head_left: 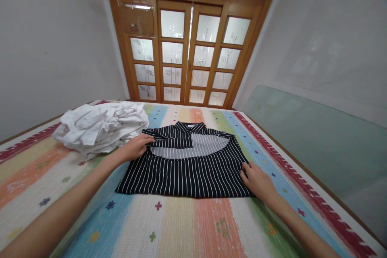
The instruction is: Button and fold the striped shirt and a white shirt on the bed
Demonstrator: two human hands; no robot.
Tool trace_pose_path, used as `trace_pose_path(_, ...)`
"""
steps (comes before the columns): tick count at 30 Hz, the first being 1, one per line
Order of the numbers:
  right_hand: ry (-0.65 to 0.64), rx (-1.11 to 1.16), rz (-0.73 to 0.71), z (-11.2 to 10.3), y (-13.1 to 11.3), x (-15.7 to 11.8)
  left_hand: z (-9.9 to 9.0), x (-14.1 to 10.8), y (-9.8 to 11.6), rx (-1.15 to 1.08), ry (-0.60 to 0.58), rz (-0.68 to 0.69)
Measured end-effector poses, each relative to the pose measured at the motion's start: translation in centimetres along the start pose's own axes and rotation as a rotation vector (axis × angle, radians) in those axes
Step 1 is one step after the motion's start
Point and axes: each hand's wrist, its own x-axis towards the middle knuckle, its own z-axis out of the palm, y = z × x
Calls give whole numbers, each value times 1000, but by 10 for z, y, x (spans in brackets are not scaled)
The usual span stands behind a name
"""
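A black shirt with white stripes (187, 173) lies spread on the bed, its collar at the far side. The lower part is folded up toward the collar, and the pale inside of the cloth shows through a wide curved opening. At the shirt's left edge, beside a folded-in sleeve, my left hand (136, 147) has its fingers closed on the fabric. My right hand (256, 178) grips the right edge with curled fingers, lower down than the left. Both thumbs are partly hidden.
A heap of crumpled white clothes (102, 127) sits on the bed to the left of the shirt. Beneath everything is a colourful striped bedsheet (178, 225). A pale green headboard-like panel (317, 125) stands along the right wall. Wooden glazed doors (189, 52) close off the far end.
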Motion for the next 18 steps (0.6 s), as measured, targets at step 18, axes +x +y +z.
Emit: trace_pose_path(18,45,270,-181,-4,7,114,-22,38,-14,303,-276,-125)
